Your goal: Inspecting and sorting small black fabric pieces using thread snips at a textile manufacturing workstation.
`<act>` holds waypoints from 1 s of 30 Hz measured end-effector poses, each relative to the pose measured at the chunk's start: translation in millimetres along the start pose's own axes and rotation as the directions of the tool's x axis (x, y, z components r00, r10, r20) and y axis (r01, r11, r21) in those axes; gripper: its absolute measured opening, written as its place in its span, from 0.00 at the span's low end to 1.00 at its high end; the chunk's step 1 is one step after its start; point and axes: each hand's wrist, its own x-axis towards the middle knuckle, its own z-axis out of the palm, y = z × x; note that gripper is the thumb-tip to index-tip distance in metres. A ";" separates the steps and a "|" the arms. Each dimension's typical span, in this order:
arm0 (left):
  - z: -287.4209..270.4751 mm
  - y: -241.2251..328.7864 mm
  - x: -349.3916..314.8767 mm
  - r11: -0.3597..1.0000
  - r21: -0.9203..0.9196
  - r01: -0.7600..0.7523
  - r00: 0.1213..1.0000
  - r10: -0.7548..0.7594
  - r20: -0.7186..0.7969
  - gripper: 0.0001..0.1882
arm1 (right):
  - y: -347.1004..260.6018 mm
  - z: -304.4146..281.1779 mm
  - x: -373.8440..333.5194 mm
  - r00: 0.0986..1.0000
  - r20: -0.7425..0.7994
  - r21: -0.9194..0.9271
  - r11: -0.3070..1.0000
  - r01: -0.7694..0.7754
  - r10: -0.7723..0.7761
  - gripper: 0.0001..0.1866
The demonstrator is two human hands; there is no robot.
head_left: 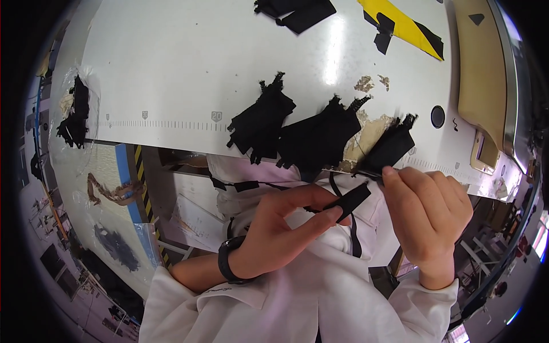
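Observation:
Between the thumb and fingers of my left hand [280,234] is a small folded black fabric piece [355,199], held just off the table's near edge. My right hand [426,214] is closed, its fingertips pinched at the edge around something thin and dark that I cannot make out. Just beyond those fingertips lies a black fabric piece [392,146] with a frayed end. Two stacks of similar black pieces, a left stack [263,117] and a middle stack [320,136], lie along the edge with loose threads at their corners.
The white table [160,74] has a printed scale along its near edge and a worn patch [372,134]. A beige machine [483,68] stands at the right. More black fabric [303,16] and yellow-black tape [403,26] lie far off; dark scraps [75,114] sit left.

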 end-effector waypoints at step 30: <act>2.0 -0.9 -1.2 0.994 -0.108 0.008 1.000 -0.009 -0.009 0.10 | -3.0 0.2 5.3 0.997 0.014 -0.039 0.996 0.077 -0.077 0.12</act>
